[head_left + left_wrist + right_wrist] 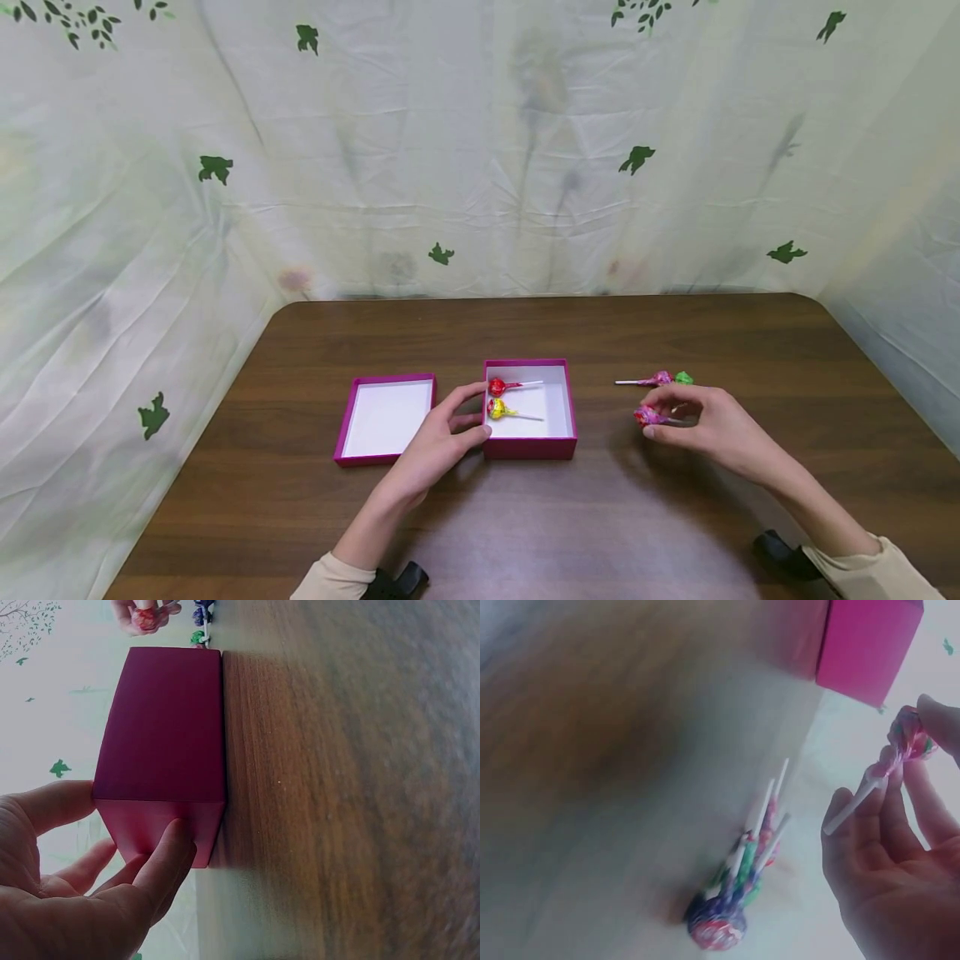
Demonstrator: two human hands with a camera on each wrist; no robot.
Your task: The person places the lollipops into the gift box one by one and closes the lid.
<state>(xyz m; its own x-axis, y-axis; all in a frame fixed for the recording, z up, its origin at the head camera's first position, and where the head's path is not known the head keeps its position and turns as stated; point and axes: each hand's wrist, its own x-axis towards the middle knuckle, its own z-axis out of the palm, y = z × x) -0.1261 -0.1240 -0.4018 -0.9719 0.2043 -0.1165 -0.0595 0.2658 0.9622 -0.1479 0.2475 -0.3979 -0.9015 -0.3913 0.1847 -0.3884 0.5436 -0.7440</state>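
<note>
My left hand (pixel 438 437) rests against the left side of a magenta box (pixel 529 448), fingers spread and touching its wall and rim. The left wrist view shows a fingertip on that wall and another digit at the top corner. Inside the white-lined box, a red lollipop (pixel 497 387) and a yellow lollipop (pixel 498 408) lie with sticks pointing right. To the right of the box, my right hand (pixel 712 425) pinches a pink-and-red lollipop (pixel 910 736) by its wrapped head, raised above the table, its white stick (pixel 851 806) angled across the fingers.
A magenta lid (pixel 390 417) with a white inside lies left of the box, beside my left hand. Several more lollipops (pixel 718 930) lie on the brown wooden table (pixel 360 333) beyond my right hand. A pale leaf-patterned cloth (pixel 465 167) hangs behind the table.
</note>
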